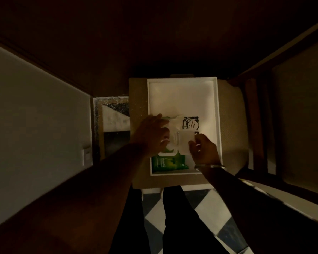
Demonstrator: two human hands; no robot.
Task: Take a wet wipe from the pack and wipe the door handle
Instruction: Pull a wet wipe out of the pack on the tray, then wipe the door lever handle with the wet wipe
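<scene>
A green wet wipe pack (168, 163) lies in the near left corner of a white tray (218, 116). Its white lid flap (184, 143) is folded open to the right, and my right hand (203, 149) pinches the flap's edge. My left hand (151, 136) rests on top of the pack, fingers and thumb closed on a crumpled white wet wipe (174, 123) that sticks up from the opening. No door handle is in view.
The tray sits on a tan stool or box (139, 99). A small black-and-white printed square (191, 122) lies in the tray. Dark wood panelling fills the far side, a pale wall with a switch (85, 156) the left, a chair (255, 125) the right. The floor is checkered.
</scene>
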